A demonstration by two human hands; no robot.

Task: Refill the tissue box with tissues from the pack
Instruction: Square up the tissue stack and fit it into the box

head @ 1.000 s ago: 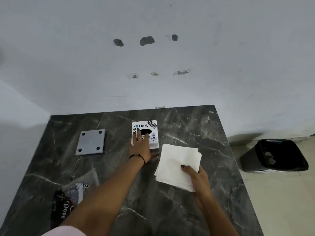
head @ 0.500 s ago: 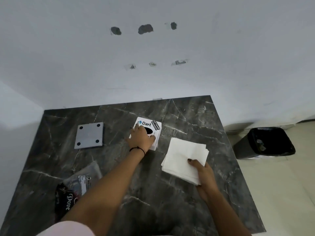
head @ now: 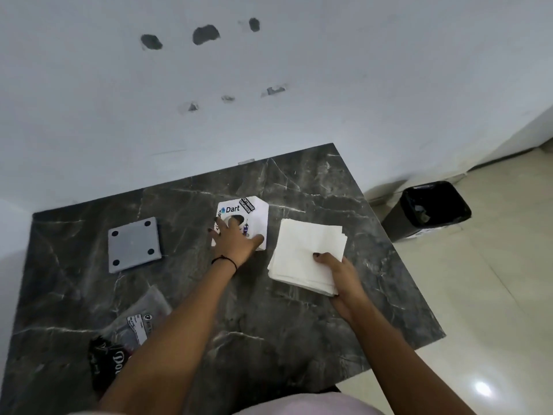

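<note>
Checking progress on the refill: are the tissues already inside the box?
No, the stack of tissues lies on the table beside the tissue box, held by the right hand.

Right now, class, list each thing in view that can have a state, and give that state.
Tissue box: tilted up under the left hand, no tissue showing in its opening.
Stack of tissues: held by the right hand.
Grey plate: flat on the table.
Bin: open, black liner inside.
</note>
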